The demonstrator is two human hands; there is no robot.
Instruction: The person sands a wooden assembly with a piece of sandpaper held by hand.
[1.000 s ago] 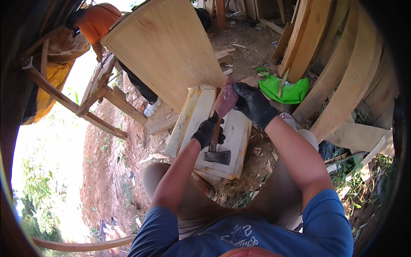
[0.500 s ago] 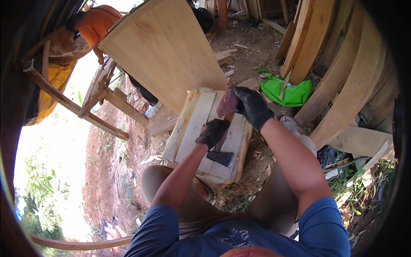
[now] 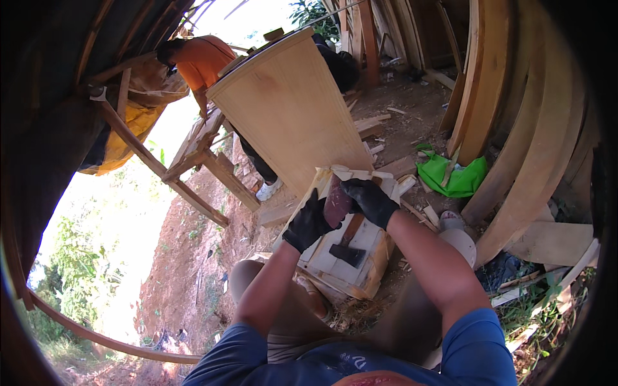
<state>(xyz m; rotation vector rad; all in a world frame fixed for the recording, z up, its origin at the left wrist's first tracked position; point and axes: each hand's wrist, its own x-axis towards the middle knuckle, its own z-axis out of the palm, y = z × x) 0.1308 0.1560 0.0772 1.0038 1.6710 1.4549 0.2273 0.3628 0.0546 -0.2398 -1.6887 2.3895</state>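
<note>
A reddish-brown sheet of sandpaper is held up between my two black-gloved hands, above a low wooden work block. My left hand closes on its left edge, fingertips partly hidden. At its upper right edge, my right hand pinches the sheet. Just below lies a hatchet, dark head toward me and wooden handle pointing away, partly covered by the hands. It rests on the pale boards of the work block, which stands between my knees.
Beyond the block stands a large wooden panel piece. A person in an orange top bends over a wooden trestle at the left. A green bag lies to the right, before tall leaning planks. Wood scraps litter the ground.
My left hand has let go of the hatchet handle and come up to the sandpaper, which my right hand was holding. The hatchet stays on the block. The view has shifted.
</note>
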